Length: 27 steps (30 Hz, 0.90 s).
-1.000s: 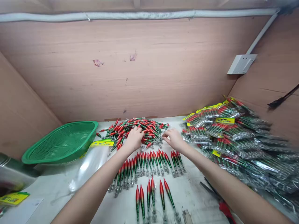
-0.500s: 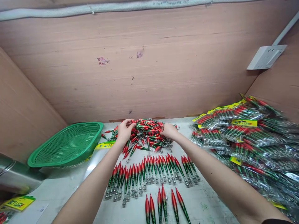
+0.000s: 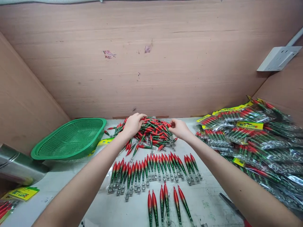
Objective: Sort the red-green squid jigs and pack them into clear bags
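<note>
A heap of red-and-green squid jigs [image 3: 155, 134] lies at the back of the table, with my hands at its two sides. My left hand [image 3: 135, 124] reaches over the heap's left part, fingers bent; what they hold is hidden. At the right edge, my right hand [image 3: 180, 128] has thumb and fingertips pinched on a squid jig in the heap. In front of the heap runs a row of squid jigs [image 3: 153, 167], side by side with red tips away from me. Nearer to me lie several more squid jigs [image 3: 165, 201], set in pairs.
A green plastic basket [image 3: 71, 138] stands at the left beside a metal cylinder [image 3: 21, 165]. Bagged squid jigs [image 3: 248, 138] with yellow cards are piled at the right. Lower left lies a yellow-carded pack [image 3: 22, 193]. A dark blade [image 3: 230, 203] shows near my right forearm.
The view has tilted down slightly. My left hand has moved right and over the heap, its fingers now less visible. My right hand has shifted slightly outward at the heap's right edge.
</note>
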{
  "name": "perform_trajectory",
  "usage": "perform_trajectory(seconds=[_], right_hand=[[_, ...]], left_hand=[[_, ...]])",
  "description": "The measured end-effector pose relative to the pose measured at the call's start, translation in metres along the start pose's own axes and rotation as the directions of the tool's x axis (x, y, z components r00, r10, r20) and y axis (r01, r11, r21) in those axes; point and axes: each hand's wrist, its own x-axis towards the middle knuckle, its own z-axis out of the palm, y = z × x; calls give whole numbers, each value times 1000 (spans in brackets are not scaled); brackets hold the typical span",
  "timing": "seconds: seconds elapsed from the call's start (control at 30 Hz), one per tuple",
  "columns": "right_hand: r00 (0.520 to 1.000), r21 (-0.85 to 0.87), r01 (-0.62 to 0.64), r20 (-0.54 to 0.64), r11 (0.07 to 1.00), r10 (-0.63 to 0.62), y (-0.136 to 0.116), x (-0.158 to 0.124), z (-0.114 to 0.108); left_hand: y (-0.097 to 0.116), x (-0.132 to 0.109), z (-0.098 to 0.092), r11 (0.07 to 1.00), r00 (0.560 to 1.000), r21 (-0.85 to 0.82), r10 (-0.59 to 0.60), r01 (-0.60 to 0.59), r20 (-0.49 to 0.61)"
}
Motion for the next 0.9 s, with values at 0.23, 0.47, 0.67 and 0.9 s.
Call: perform_trajectory(seconds=[0.23,0.47,0.67,0.9], right_hand=[[998,472,40,19,881,-56,-17,-58,-19],[946,897,-242,302,369,-115,-27,-137,-25],[916,906,-341,380,251,-127,-29,-164,-20],[911,920,-332,370,207,-183,-32,-171,-23]], left_hand=[[27,-46,4,934,986,-323,-123,153,114],[76,-142,20,458,867,-736,-274,498,416],[92,-160,19,300,839,-789,-291,537,460],[94,-163,18,278,841,-796,-247,537,482]])
